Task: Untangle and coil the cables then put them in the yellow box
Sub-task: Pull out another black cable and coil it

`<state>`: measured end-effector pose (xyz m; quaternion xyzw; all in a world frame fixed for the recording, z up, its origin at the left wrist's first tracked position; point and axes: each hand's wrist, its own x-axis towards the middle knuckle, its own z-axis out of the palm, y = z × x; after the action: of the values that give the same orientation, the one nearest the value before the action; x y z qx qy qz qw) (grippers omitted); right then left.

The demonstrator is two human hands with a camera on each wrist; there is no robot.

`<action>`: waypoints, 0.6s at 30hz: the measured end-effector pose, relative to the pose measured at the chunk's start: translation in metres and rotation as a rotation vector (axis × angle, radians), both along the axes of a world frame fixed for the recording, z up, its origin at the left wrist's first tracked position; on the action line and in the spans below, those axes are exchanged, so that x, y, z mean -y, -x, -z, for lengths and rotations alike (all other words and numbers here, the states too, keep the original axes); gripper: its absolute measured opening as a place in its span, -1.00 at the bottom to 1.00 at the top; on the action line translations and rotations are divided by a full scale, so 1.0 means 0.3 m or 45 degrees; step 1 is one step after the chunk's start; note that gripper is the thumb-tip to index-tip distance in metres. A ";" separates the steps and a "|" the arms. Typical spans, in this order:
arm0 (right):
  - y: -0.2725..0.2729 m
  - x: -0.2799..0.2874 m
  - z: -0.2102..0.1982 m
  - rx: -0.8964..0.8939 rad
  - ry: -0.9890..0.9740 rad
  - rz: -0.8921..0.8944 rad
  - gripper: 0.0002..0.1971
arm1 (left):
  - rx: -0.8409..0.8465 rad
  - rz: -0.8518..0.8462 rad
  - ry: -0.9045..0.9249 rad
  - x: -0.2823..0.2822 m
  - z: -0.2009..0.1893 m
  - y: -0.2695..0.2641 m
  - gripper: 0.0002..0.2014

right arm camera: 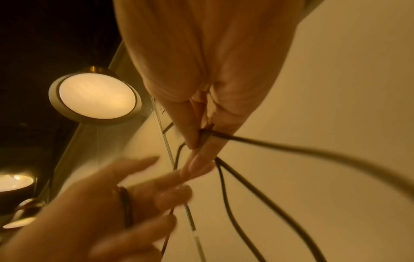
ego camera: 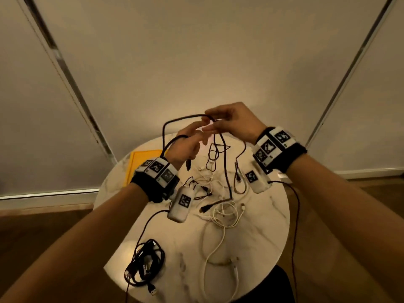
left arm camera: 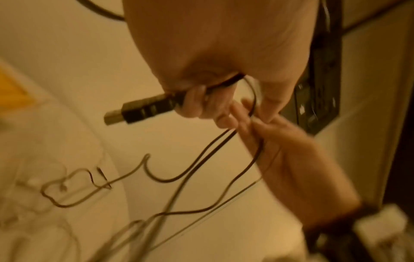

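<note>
A black cable (ego camera: 225, 162) hangs in the air above a round white table (ego camera: 269, 228), held up between two hands. The left hand (ego camera: 185, 147) curls its lower fingers around the cable just behind its USB plug (left arm camera: 134, 110), with a loop running over the back of the hand. The right hand (ego camera: 234, 121) pinches the cable between thumb and fingertips a little further along, and the rest drops down into the tangle below. To coil it well, the left hand should probably keep the plug end fixed while the right feeds even loops, lifting slowly so the hanging tail slides free rather than tightening. That tail runs into a knot of thin black and white cables (ego camera: 220, 206) on the tabletop, which could snag and be dragged along. The yellow box (ego camera: 142, 162) lies at the far left of the table, partly hidden behind the left wrist. A black bundle (ego camera: 144, 263) sits near the front edge, and a long white cable (ego camera: 212, 254) trails toward the viewer.
</note>
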<state>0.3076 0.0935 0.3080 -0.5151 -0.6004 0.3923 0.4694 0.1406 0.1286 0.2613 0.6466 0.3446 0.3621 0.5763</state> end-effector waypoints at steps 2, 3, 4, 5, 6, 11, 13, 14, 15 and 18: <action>-0.023 0.024 0.035 -0.056 0.070 -0.024 -0.52 | 0.136 -0.143 0.166 -0.017 -0.008 -0.007 -0.69; -0.032 0.036 0.048 -0.084 0.101 -0.041 -0.50 | 0.165 -0.207 0.229 -0.027 -0.011 -0.011 -0.71; -0.039 0.046 0.063 -0.096 0.126 -0.056 -0.48 | 0.193 -0.235 0.278 -0.033 -0.015 -0.012 -0.77; -0.046 0.053 0.079 -0.095 0.146 -0.062 -0.47 | 0.230 -0.231 0.315 -0.038 -0.021 -0.013 -0.83; -0.054 0.060 0.098 -0.105 0.161 -0.060 -0.48 | 0.285 -0.208 0.352 -0.043 -0.029 -0.013 -0.85; -0.132 0.070 0.219 -0.230 0.198 0.185 -0.67 | 0.537 -0.161 0.414 -0.085 -0.120 0.045 -0.77; -0.169 0.061 0.301 -0.189 0.264 0.303 -0.70 | 0.560 -0.164 0.382 -0.103 -0.163 0.078 -0.78; -0.187 0.052 0.349 -0.093 0.319 0.364 -0.73 | 0.557 -0.163 0.362 -0.113 -0.184 0.092 -0.78; -0.202 0.043 0.391 0.098 0.386 0.416 -0.76 | 0.542 -0.152 0.340 -0.123 -0.203 0.105 -0.79; -0.207 0.030 0.444 1.024 0.644 0.328 -0.72 | 0.409 -0.088 0.226 -0.140 -0.259 0.138 -0.80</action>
<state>0.3696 0.0844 0.1747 -0.7936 -0.5515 0.2347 0.1051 0.0994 0.1705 0.3389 0.5149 0.3008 0.4482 0.6659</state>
